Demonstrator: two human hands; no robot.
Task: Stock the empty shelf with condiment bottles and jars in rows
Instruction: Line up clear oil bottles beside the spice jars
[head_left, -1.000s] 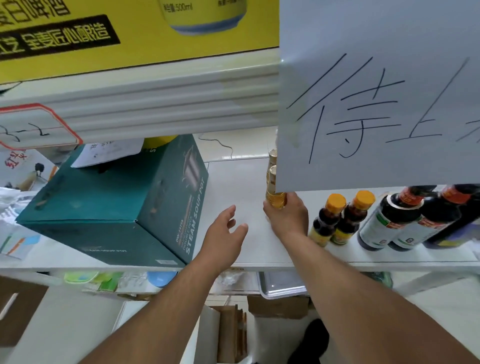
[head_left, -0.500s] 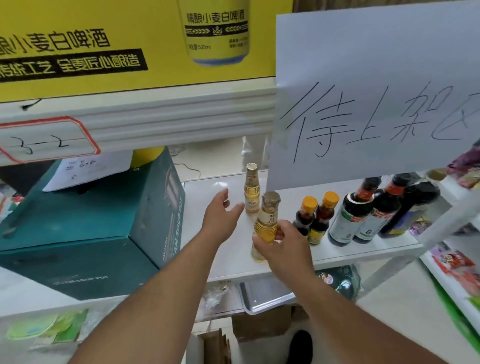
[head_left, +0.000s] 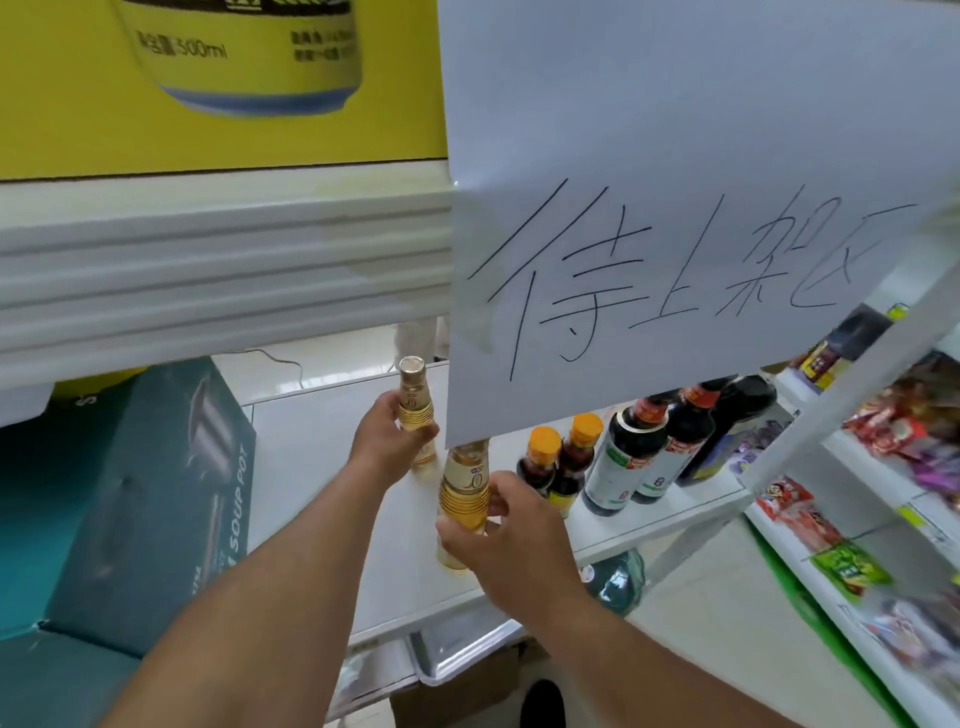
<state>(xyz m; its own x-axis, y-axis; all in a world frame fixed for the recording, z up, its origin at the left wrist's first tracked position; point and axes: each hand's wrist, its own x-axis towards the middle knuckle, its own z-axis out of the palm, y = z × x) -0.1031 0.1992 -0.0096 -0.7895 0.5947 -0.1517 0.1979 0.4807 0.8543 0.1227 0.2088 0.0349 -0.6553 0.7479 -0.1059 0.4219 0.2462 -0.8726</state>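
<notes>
Two slim golden bottles stand on the white shelf (head_left: 322, 467). My left hand (head_left: 387, 439) grips the rear golden bottle (head_left: 414, 402) around its ribbed middle. Nearer the shelf's front edge, my right hand (head_left: 511, 540) grips the front golden bottle (head_left: 464, 491), whose top is hidden behind a hanging paper sign (head_left: 675, 208). To the right stand two small dark bottles with orange caps (head_left: 558, 462) and larger dark soy-sauce bottles (head_left: 649, 452) in a row.
A teal soup-pot box (head_left: 130, 493) fills the shelf's left part. A ribbed white shelf front (head_left: 218, 270) and yellow poster hang above. Snack packets (head_left: 883, 467) fill a rack at the right. A metal tray (head_left: 462, 649) lies below the shelf.
My left hand went from hovering open to gripping the rear golden bottle. My right hand drew the front bottle toward the shelf's front edge. The camera view shifted closer and right.
</notes>
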